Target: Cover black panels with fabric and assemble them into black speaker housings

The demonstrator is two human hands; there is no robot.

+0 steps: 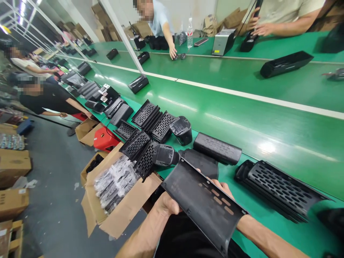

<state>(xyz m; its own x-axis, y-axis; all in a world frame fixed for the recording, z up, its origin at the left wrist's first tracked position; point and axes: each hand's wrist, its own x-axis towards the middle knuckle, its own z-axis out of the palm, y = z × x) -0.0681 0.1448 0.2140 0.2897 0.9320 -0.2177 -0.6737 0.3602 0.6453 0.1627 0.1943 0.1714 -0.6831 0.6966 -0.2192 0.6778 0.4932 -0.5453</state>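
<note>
A curved black plastic housing shell [199, 204] with oblong slots is tilted in front of me, its hollow side up. My left hand [168, 204] grips its left edge, with the thumb showing at the rim. Behind the shell passes my right hand [224, 188]; its fingers curl up at the far edge and the palm is hidden. Just beyond lie a closed black speaker-like body [217, 147] and a dark flat piece [200, 163]. To the right rests a stack of slotted shells [282, 188]. More slotted shells [145, 157] and black end caps [164, 154] lie at the left.
An open carton [120, 218] of plastic-wrapped parts stands left of the green bench [228, 229], near a red stool [106, 139]. A green conveyor belt [242, 118] carries black units. Co-workers sit across it; others are at the left.
</note>
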